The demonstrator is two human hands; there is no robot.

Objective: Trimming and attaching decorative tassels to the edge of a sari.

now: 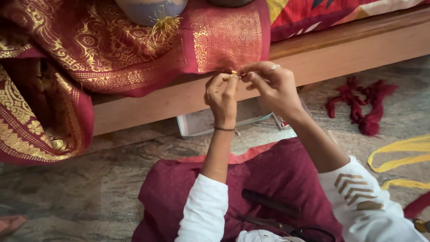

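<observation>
my left hand (221,96) and my right hand (273,85) meet at the lower edge of the maroon and gold cloth (134,49) that hangs over the side of the wooden bed frame (340,49). the fingertips of both hands are pinched together on a small bunch of gold threads (236,73) at the cloth's border, left thumb and forefinger closed from below, right fingers closed from the side, the two hands touching each other there. a ring (274,66) sits on my right hand and a thin band (224,129) on my left wrist. in my lap lie a dark comb (271,203) and a pair of scissors (286,228), close together. on the stone floor (89,188) to my right lie a heap of red yarn (360,103) and a yellow ribbon (401,154), well apart from my hands. a flat box (210,123) shows under the bed frame.
</observation>
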